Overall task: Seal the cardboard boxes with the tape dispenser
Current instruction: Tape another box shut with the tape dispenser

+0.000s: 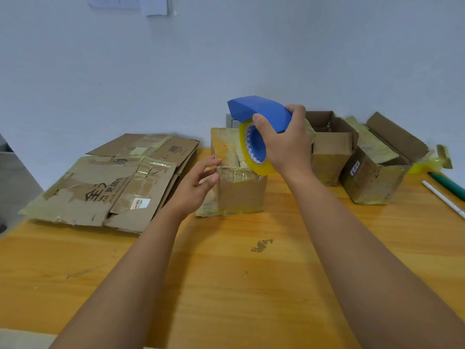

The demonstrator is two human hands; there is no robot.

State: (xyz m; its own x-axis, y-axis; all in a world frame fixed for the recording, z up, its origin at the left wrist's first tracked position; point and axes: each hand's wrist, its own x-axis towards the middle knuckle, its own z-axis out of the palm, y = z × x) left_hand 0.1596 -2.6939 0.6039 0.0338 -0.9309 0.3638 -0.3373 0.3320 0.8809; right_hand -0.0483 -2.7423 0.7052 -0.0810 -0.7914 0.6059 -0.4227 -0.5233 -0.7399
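Note:
A small cardboard box (241,195) covered in old yellowish tape stands in the middle of the wooden table (226,285), one flap raised at its back left. My right hand (286,144) grips a blue tape dispenser (261,113) with a yellow-edged roll, held over the box's top front edge; the roll touches the box there. My left hand (198,185) hovers at the box's left side, fingers loosely bent, fingertips at or just off the top left edge.
Flattened cardboard boxes (113,180) lie stacked at the left. Two open boxes (329,152) (377,170) stand at the back right. A green pen (448,183) and a white pen (442,197) lie near the right edge. A wall rises behind the table.

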